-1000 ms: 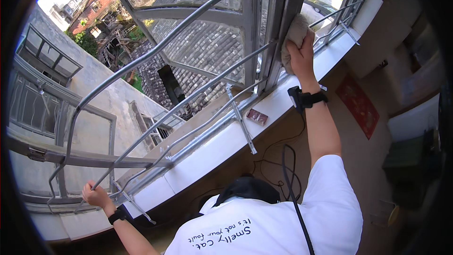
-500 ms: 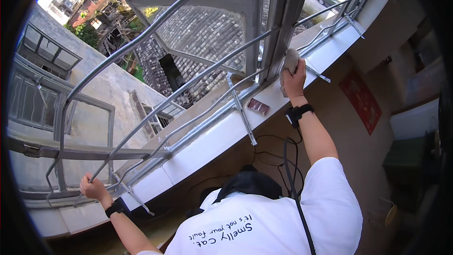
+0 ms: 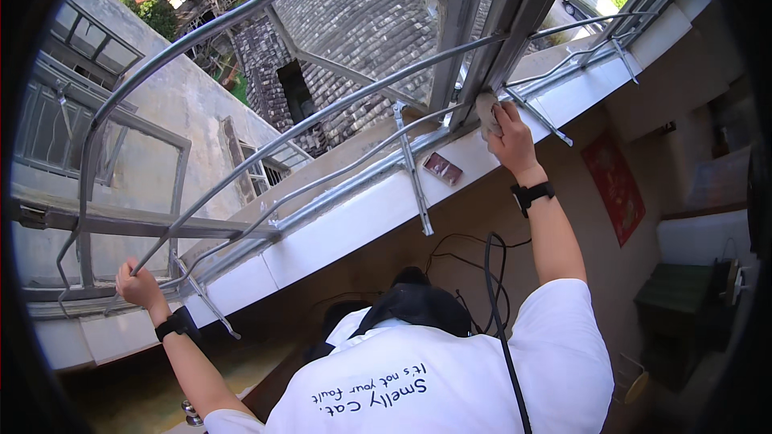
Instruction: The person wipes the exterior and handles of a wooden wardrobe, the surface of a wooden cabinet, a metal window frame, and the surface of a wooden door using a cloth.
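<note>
Gripped a grille bar with left hand; clutched a rag in right hand, apparently against window post at outer edge of white sill.

Sill runs lower left to upper right. Packet lies on it, between window stay on its left and cloth on its right. Cloth is in right hand, by foot of window post. Left hand on rail, far left. Tiled roof outside, behind rail.
</note>
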{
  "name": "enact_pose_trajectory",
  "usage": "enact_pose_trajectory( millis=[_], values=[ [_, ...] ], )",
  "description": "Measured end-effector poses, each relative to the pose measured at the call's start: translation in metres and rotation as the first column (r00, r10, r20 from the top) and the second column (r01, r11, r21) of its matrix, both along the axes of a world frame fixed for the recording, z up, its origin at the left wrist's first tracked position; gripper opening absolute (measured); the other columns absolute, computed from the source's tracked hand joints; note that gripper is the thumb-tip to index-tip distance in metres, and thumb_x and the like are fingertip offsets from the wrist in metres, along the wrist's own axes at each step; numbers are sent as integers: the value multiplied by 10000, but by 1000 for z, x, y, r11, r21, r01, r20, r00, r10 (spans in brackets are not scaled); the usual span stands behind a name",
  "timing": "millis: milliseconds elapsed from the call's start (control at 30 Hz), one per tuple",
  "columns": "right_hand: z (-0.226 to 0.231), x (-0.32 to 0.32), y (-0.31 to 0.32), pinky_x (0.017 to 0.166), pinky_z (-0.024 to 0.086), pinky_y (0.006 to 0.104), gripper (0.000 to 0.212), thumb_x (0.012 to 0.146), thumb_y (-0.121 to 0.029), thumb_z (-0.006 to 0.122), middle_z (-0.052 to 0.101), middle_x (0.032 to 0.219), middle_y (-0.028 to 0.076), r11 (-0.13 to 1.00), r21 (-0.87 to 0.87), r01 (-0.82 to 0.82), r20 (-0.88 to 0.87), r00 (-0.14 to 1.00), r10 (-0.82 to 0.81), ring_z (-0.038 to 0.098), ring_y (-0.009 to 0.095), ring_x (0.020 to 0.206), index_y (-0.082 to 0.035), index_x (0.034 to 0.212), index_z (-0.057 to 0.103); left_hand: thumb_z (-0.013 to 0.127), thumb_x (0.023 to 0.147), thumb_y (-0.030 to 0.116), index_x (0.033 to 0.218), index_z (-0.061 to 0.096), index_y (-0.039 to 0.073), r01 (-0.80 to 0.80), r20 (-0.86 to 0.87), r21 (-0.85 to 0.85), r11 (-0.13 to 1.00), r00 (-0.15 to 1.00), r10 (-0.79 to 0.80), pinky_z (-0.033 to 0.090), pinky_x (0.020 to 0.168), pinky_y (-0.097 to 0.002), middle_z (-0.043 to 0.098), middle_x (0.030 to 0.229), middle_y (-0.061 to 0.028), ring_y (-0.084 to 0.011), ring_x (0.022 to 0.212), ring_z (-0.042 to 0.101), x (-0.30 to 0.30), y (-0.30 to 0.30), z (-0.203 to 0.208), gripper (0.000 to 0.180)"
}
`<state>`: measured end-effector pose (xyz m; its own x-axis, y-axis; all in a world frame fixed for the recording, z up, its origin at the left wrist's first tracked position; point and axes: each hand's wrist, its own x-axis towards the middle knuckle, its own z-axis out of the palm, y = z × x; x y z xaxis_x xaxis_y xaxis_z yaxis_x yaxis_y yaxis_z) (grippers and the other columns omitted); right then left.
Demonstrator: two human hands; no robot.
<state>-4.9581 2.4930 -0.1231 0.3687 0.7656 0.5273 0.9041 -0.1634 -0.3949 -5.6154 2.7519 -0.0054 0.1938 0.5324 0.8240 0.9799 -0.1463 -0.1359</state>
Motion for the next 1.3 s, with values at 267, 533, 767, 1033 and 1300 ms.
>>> enact_pose_trajectory(
  millis=[267, 533, 767, 1033, 1300],
  values=[
    [-93, 67, -36, 829, 472, 428, 416, 777, -135, 524, 430, 1175, 186, 703, -458, 545, 70, 810, -582, 535, 363, 1002, -96, 1191, 504, 509, 814, 180, 569, 529, 27, -1, -18, -11, 1000, 1000, 1, 392, 579, -427, 558, 606, -102, -316, 602, 519, 15, 8, 3, 289],
    [-80, -22, -14, 796, 482, 413, 356, 719, -59, 532, 497, 1127, 164, 895, -436, 91, -62, 989, -131, 536, 324, 987, -74, 1071, 580, 517, 813, 214, 579, 557, 43, -77, -16, 8, 997, 997, 77, 395, 584, -428, 571, 606, -96, -308, 605, 532, 0, 6, -1, 293],
    [-56, 18, -50, 706, 491, 268, 365, 689, 18, 455, 619, 885, 69, 979, 104, 176, -993, -44, 113, 588, 151, 759, 25, 1033, 579, 522, 814, 236, 602, 590, 56, -96, -54, -21, 995, 994, 95, 417, 585, -427, 594, 627, -92, -309, 622, 556, -10, 11, -4, 286],
    [-42, -97, -44, 725, 495, 365, 317, 643, -43, 557, 553, 992, 107, 893, -278, -353, -343, 905, 251, 583, 311, 869, -65, 952, 621, 531, 821, 304, 641, 615, 64, -127, -46, -23, 992, 991, 126, 429, 585, -453, 605, 652, -139, -354, 640, 564, -21, 18, -7, 312],
    [-67, -87, -28, 686, 503, 356, 286, 677, -86, 604, 509, 1001, 112, 909, -413, -46, 33, 997, 65, 577, 274, 864, -74, 963, 600, 515, 811, 273, 671, 629, 46, -114, 14, -81, 990, 993, 115, 424, 588, -449, 603, 669, -156, -354, 651, 562, -15, 12, -4, 290]
  ],
)
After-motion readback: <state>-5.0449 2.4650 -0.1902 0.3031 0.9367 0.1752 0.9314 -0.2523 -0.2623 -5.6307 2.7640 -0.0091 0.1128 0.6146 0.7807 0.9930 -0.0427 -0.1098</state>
